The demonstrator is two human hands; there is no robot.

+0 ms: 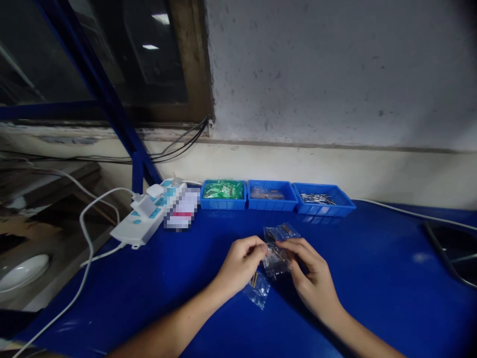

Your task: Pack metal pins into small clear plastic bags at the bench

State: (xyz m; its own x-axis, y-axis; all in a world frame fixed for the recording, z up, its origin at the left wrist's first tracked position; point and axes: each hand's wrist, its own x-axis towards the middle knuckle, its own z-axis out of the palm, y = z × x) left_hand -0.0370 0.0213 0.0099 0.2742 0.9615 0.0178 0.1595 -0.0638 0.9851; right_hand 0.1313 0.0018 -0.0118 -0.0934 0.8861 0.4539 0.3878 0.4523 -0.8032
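Over the blue table, my left hand (242, 261) and my right hand (311, 273) face each other with a small clear plastic bag (275, 261) between them. Thumb and fingers of my left hand pinch the bag's left edge. My right hand grips its right side with bent fingers. Thin brass-coloured and dark pieces show inside it. Just behind lies another clear bag (281, 231) with similar pieces. A third bag (259, 291) with brass-coloured pins lies below my left wrist, partly hidden by the hand.
Along the wall stand three blue bins: one with green packets (223, 190), one with clear bags (266, 193), one with metal nails or pins (317, 199). A white power strip (143, 216) with plugs and cables is at left. A dark device (452, 251) lies at right.
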